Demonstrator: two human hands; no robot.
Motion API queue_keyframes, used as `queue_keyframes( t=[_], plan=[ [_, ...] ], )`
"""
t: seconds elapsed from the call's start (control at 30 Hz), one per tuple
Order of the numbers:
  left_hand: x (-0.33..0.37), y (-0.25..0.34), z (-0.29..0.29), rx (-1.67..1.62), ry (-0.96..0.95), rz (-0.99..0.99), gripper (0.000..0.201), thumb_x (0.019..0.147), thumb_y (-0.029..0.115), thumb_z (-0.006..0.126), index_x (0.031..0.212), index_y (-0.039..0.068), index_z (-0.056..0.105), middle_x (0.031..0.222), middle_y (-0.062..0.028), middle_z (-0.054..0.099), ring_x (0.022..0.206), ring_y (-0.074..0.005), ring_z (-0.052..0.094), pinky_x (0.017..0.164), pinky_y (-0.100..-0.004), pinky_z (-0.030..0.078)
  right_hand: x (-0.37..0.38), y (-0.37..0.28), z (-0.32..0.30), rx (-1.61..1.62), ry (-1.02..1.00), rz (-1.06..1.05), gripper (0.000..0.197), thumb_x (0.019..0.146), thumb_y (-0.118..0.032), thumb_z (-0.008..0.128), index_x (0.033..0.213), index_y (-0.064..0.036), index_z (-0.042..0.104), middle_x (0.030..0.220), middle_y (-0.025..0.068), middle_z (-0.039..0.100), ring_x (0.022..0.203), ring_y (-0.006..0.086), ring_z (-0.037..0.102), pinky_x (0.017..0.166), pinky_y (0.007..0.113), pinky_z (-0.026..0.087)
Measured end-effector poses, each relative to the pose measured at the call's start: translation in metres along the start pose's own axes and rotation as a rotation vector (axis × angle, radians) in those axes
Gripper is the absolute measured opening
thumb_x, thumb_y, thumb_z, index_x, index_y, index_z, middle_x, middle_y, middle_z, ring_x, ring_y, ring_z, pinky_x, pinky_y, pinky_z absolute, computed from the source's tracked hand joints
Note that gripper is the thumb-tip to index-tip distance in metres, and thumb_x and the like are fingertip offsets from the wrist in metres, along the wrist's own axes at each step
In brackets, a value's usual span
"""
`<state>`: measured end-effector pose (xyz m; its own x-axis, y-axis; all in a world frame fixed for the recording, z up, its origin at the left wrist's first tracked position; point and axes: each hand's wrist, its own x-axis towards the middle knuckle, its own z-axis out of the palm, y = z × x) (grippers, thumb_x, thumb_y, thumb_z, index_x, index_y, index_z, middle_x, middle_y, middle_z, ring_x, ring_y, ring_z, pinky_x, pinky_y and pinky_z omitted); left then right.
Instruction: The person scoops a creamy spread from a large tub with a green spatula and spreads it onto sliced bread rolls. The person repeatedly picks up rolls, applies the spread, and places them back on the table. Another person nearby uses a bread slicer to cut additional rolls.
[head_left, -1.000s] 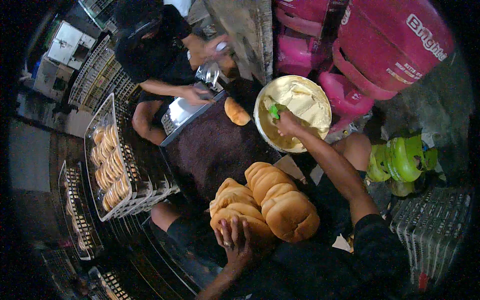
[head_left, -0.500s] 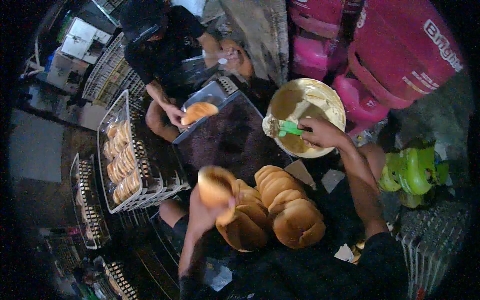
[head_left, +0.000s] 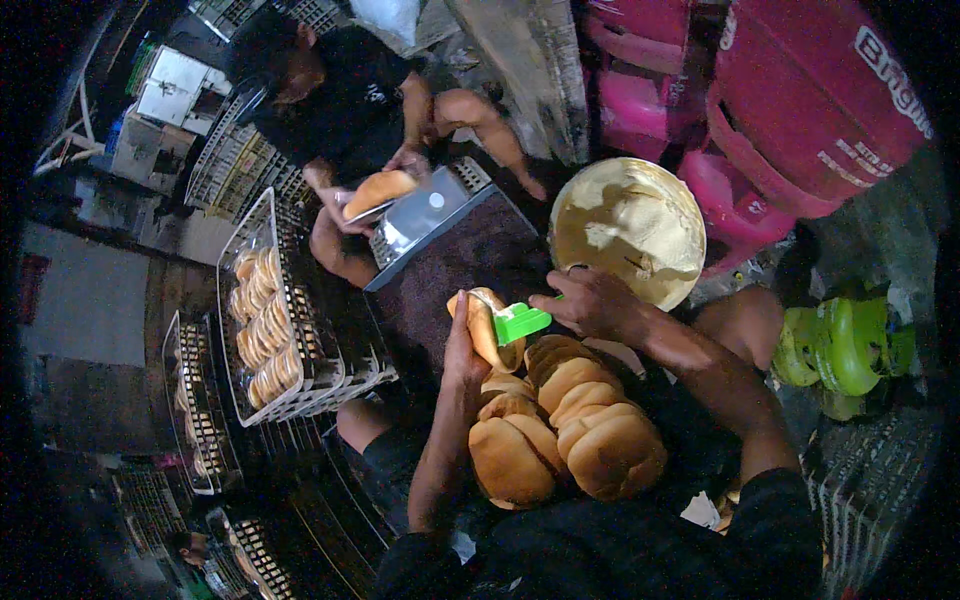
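Observation:
My left hand [head_left: 462, 347] is closed round a split bread bun [head_left: 480, 335], held upright with its cut side opened to the right. My right hand [head_left: 592, 302] grips a green spatula [head_left: 522, 323], whose blade lies at the bun's opening with pale cream showing beside it. Just beyond that hand stands a round tub [head_left: 698, 240] with pale cream [head_left: 635, 215] inside. Below my hands, two rows of golden buns [head_left: 612, 450] lie close together in front of my body.
Across from me a co-worker holds another bun [head_left: 380, 193] over a grey box [head_left: 440, 225]. White crates [head_left: 330, 385] of packed buns stand at the left. Pink sacks [head_left: 800, 110] are at the upper right, and green gas cylinders [head_left: 838, 345] stand at the right.
My left hand has lifted the bun up and right. My right hand has brought the spatula out of the tub to the bun. The co-worker now holds a bun with both hands.

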<state>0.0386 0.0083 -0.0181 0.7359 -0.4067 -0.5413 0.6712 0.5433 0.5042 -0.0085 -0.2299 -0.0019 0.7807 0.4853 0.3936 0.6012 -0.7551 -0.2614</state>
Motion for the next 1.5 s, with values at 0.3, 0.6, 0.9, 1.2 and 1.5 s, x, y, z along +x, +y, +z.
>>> queue_keyframes(
  t=[0.3, 0.6, 0.9, 1.2, 1.5],
  plan=[
    [0.004, 0.012, -0.023, 0.006, -0.073, 0.162, 0.037, 0.095, 0.019, 0.057, 0.127, 0.003, 0.048, 0.12, -0.0117, 0.06, 0.112, -0.0254, 0.059, 0.103, -0.0406, 0.044, -0.009, 0.004, 0.003, -0.228, 0.001, 0.113, 0.037, 0.081, -0.014, 0.06, 0.116, -0.0209, 0.066, 0.085, 0.0088, 0.055, 0.08, 0.0294, 0.06, 0.065, 0.041, 0.052],
    [0.086, 0.033, -0.095, 0.763, 0.082, 0.597, 0.033, 0.091, 0.012, 0.055, 0.123, 0.005, 0.049, 0.111, -0.0088, 0.061, 0.104, -0.0267, 0.062, 0.091, -0.0424, 0.05, -0.024, 0.047, -0.06, -0.053, -0.023, 0.462, 0.035, 0.079, -0.021, 0.065, 0.115, -0.0197, 0.065, 0.093, 0.0106, 0.058, 0.084, 0.032, 0.061, 0.074, 0.043, 0.053],
    [0.165, 0.018, -0.042, 2.479, -0.124, -0.369, 0.057, 0.074, 0.029, 0.07, 0.126, 0.011, 0.056, 0.112, -0.0151, 0.066, 0.102, -0.0366, 0.064, 0.084, -0.0427, 0.052, -0.057, 0.078, -0.033, -0.07, -0.022, 0.54, 0.033, 0.079, -0.019, 0.067, 0.112, -0.0179, 0.068, 0.096, 0.0124, 0.061, 0.089, 0.0312, 0.062, 0.077, 0.043, 0.053],
    [0.143, 0.026, -0.059, 2.136, -0.128, 0.328, 0.048, 0.082, 0.021, 0.063, 0.123, 0.0, 0.051, 0.116, -0.0265, 0.057, 0.111, -0.0445, 0.055, 0.09, -0.0498, 0.048, -0.041, 0.075, -0.07, 0.094, -0.408, 0.995, 0.048, 0.077, -0.005, 0.054, 0.125, -0.0118, 0.06, 0.116, 0.0243, 0.061, 0.102, 0.0377, 0.061, 0.084, 0.047, 0.051],
    [-0.183, -0.038, -0.072, 1.858, 0.06, 0.963, 0.047, 0.087, 0.019, 0.065, 0.128, 0.001, 0.051, 0.133, -0.0239, 0.046, 0.125, -0.0408, 0.042, 0.103, -0.0501, 0.034, -0.038, 0.082, 0.008, 0.054, -0.286, 0.881, 0.021, 0.077, -0.003, 0.053, 0.093, 0.0028, 0.066, 0.094, 0.0236, 0.067, 0.092, 0.04, 0.065, 0.082, 0.048, 0.051]
  ],
)
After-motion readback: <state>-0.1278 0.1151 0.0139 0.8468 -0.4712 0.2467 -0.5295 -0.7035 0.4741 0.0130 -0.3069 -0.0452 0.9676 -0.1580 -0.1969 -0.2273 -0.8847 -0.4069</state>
